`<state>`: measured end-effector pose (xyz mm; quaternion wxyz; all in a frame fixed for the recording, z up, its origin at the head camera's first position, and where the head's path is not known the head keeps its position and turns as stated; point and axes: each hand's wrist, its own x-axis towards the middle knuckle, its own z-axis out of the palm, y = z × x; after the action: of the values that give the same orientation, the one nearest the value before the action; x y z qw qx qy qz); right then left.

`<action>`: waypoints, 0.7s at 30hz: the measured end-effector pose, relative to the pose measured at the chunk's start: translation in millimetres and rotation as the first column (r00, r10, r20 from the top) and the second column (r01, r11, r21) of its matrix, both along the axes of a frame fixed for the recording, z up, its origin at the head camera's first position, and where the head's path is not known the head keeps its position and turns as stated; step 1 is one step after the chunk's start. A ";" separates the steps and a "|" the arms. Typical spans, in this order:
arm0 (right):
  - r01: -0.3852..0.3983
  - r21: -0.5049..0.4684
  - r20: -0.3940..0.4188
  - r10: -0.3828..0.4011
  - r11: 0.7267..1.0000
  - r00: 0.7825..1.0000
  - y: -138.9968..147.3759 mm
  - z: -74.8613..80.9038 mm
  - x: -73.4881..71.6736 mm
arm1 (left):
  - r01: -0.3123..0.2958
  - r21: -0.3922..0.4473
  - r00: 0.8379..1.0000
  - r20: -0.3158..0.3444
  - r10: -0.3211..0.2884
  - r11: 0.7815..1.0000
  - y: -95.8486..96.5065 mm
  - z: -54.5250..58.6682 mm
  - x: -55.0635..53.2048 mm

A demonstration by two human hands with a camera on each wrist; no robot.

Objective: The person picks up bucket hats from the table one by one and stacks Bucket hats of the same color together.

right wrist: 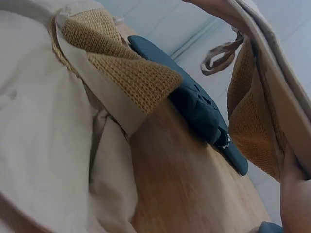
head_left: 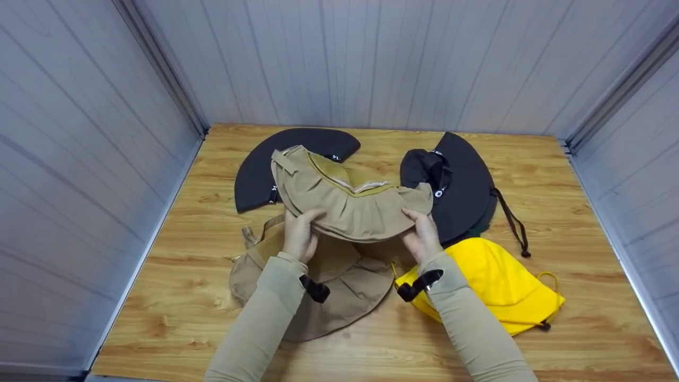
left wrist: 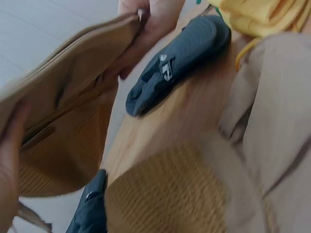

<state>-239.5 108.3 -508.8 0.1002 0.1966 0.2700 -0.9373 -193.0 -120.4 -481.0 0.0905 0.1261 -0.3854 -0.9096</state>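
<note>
A beige sun hat (head_left: pixel 355 215) with a mesh crown and a gathered brim is held up over the table, folded so the brim curves downward. My left hand (head_left: pixel 301 233) grips the brim's lower left edge, thumb on top. On the lower right edge, my right hand (head_left: pixel 423 233) pinches the cloth the same way. The mesh underside of this hat shows in the left wrist view and the right wrist view. Beneath my hands a second beige hat (head_left: pixel 350 305) lies on the table, partly covered by the left forearm; its woven crown (left wrist: pixel 165 194) fills the left wrist view's lower part.
A folded dark hat (head_left: pixel 270 164) lies at the back left, and another dark hat (head_left: pixel 472 185) with a cord lies at the right. Dark green cloth (head_left: pixel 480 228) peeks from under it. A yellow hat (head_left: pixel 493 281) sits beside my right forearm. Pale panels (head_left: pixel 350 63) wall the wooden table (head_left: pixel 557 223).
</note>
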 end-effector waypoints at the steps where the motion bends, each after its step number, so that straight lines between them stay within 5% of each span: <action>1: 0.011 0.015 -0.010 -0.011 1.000 1.000 1.6 0.5 0.5 | 0.000 -0.007 1.000 -0.006 0.000 1.000 -3.9 1.0 -0.8; 7: 0.045 0.086 -0.044 -0.041 0.995 0.998 11.5 4.6 4.9 | 0.014 -0.133 0.999 -0.039 -0.019 0.991 -32.2 8.3 -5.3; 11: 0.040 0.113 -0.054 -0.034 0.993 0.998 17.4 7.8 8.8 | 0.091 -0.297 0.995 0.058 -0.077 0.951 -49.1 15.3 -2.1; 15: 0.016 0.161 -0.067 -0.005 0.987 0.998 19.0 10.4 13.5 | 0.178 -0.472 0.979 0.177 -0.105 0.863 -62.8 22.8 0.4; 21: -0.005 0.208 -0.083 0.023 0.978 0.996 11.3 11.3 20.5 | 0.254 -0.735 0.958 0.279 -0.061 0.629 -79.9 24.7 4.8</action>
<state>-219.0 119.6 -497.5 0.0741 0.1641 0.3716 -0.9108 -188.3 -200.2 -456.4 0.0098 0.1448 -0.7499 -0.6454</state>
